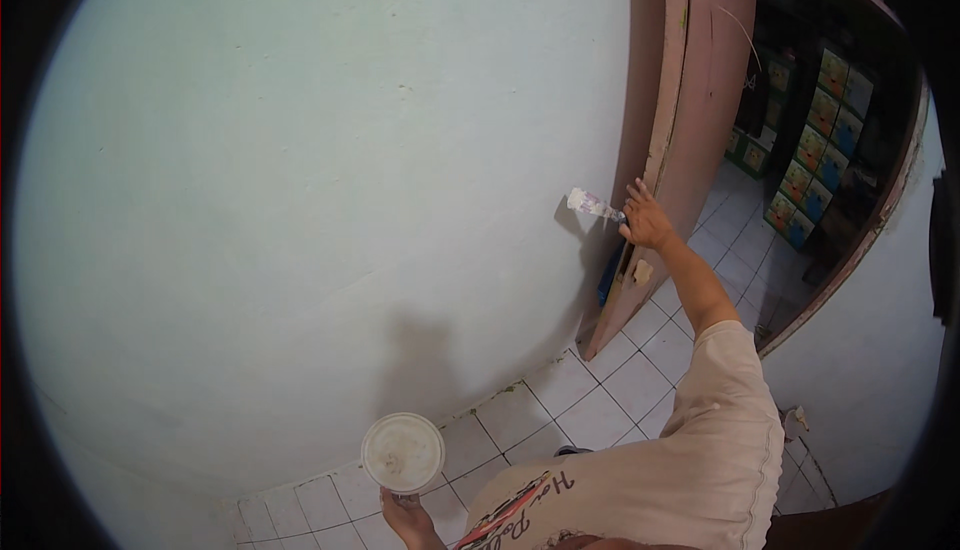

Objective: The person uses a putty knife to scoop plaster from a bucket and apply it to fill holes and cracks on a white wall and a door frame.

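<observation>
In the head view, the person's two hands are well apart, and each has something of its own. The right hand (646,222) reaches out on a raised arm and grips a scraper (592,204) near its handle end; the thumb side closes on the handle while some fingers stand spread away from it. The scraper lies to the left of this hand, its long axis running from the handle at the knuckles leftward and slightly up to a blade smeared with white. That blade points away from the door (695,100) and toward the pale wall (300,180), with a shadow falling just beside it; whether blade and wall touch cannot be told. The hand itself shows in front of the door's edge, and contact there is likewise unclear.

The left hand (408,523) is low, near the bottom edge, holding a round white tub (403,453) from its near side and below. The tub's open-looking round face is turned up to the camera, with a pale smear within. From the tub, the scraper is up and to the right, well apart; the right hand is the nearer one to it. Under both spreads the tiled floor (600,400).
</observation>
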`<move>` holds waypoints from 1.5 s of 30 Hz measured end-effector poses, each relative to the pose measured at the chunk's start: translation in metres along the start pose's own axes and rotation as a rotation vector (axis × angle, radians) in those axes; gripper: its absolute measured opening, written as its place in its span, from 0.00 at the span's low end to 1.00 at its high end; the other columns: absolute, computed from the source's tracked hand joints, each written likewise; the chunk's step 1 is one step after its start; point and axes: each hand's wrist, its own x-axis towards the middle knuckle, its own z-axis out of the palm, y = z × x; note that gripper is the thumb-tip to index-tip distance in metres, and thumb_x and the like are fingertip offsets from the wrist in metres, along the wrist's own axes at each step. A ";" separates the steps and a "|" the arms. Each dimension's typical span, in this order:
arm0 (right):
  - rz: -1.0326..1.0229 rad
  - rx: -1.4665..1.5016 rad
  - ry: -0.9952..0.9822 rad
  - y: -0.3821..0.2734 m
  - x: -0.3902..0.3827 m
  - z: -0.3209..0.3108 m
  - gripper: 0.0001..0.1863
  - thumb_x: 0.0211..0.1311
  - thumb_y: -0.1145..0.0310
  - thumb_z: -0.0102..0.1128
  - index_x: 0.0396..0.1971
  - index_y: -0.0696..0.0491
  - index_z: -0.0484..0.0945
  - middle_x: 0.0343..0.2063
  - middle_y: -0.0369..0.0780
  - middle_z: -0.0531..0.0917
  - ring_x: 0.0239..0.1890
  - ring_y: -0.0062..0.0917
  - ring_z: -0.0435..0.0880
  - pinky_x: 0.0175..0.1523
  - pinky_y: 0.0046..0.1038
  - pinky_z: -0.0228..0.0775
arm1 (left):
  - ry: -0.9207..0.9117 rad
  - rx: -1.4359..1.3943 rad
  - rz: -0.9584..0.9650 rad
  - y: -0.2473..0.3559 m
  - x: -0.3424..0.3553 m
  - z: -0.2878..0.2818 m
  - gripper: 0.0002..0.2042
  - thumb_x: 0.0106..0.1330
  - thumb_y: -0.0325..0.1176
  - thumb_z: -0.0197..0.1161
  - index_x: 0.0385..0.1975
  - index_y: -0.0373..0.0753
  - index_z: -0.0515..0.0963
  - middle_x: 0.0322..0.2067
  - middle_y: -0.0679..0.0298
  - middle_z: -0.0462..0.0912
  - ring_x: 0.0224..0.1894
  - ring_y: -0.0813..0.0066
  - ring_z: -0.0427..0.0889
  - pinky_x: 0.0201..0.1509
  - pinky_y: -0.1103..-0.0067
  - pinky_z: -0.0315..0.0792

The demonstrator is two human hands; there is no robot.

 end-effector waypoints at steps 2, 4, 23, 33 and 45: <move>0.029 -0.054 -0.066 0.020 -0.003 0.001 0.30 0.56 0.50 0.54 0.44 0.65 0.80 0.51 0.51 0.81 0.70 0.42 0.63 0.80 0.46 0.29 | -0.033 0.011 -0.046 -0.012 0.003 0.017 0.19 0.76 0.37 0.45 0.60 0.31 0.66 0.61 0.51 0.71 0.63 0.60 0.72 0.66 0.61 0.69; -0.023 -0.091 0.059 0.031 -0.003 0.007 0.28 0.57 0.51 0.54 0.40 0.63 0.81 0.47 0.49 0.82 0.67 0.41 0.66 0.80 0.46 0.29 | -0.044 0.038 -0.051 -0.024 0.006 0.028 0.20 0.76 0.37 0.45 0.60 0.31 0.66 0.61 0.51 0.71 0.64 0.60 0.71 0.66 0.61 0.68; -0.046 -0.142 -0.058 0.060 0.000 0.054 0.28 0.59 0.49 0.51 0.39 0.62 0.81 0.50 0.47 0.79 0.66 0.38 0.64 0.79 0.40 0.35 | -0.048 0.107 -0.276 -0.096 0.084 0.152 0.17 0.77 0.35 0.47 0.55 0.27 0.68 0.57 0.50 0.76 0.60 0.60 0.77 0.65 0.66 0.74; 0.100 -0.123 -0.079 0.056 -0.009 0.058 0.27 0.55 0.52 0.52 0.39 0.63 0.80 0.50 0.49 0.77 0.66 0.39 0.65 0.79 0.41 0.38 | -0.130 0.108 -0.375 -0.103 0.173 0.186 0.10 0.75 0.32 0.48 0.47 0.32 0.71 0.49 0.54 0.81 0.51 0.64 0.83 0.55 0.68 0.80; 0.288 -0.072 -0.048 0.053 -0.011 0.050 0.25 0.55 0.55 0.55 0.38 0.64 0.79 0.47 0.50 0.77 0.63 0.42 0.68 0.79 0.41 0.40 | -0.258 0.162 -0.450 -0.103 0.246 0.195 0.13 0.76 0.32 0.46 0.50 0.30 0.70 0.51 0.52 0.79 0.53 0.61 0.81 0.56 0.66 0.79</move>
